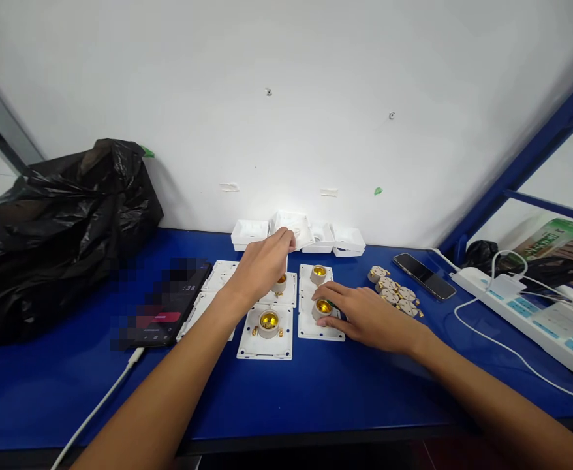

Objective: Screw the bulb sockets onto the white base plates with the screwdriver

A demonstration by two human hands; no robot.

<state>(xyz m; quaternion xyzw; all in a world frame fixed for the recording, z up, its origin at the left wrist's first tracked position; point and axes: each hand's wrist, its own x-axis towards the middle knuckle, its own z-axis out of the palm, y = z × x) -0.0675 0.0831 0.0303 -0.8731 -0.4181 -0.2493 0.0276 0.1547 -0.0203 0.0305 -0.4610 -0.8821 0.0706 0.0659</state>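
My right hand (365, 316) has its thumb and fingers round a lamp socket (322, 307), a beige ring with a brass-coloured inside. That socket sits on a white square plate (328, 334). Another socket (318, 274) is on the plate behind it. My left hand (262, 264) is closed in a pinch in front of the white boxes, over the middle plates; what its fingertips hold is hidden. Below it, one socket (280, 282) shows partly beside the hand. Nearer the front, a socket (269, 323) rests on a plate (265, 351) with small brass pieces at its sides.
Shallow white boxes (250, 234) line the wall. Several loose beige socket bases (398, 295) lie right, near a phone (424, 275) and a power strip (531, 320). At left are a large dark-screened device (173, 310), a white cable (98, 405) and a black plastic bag (66, 241).
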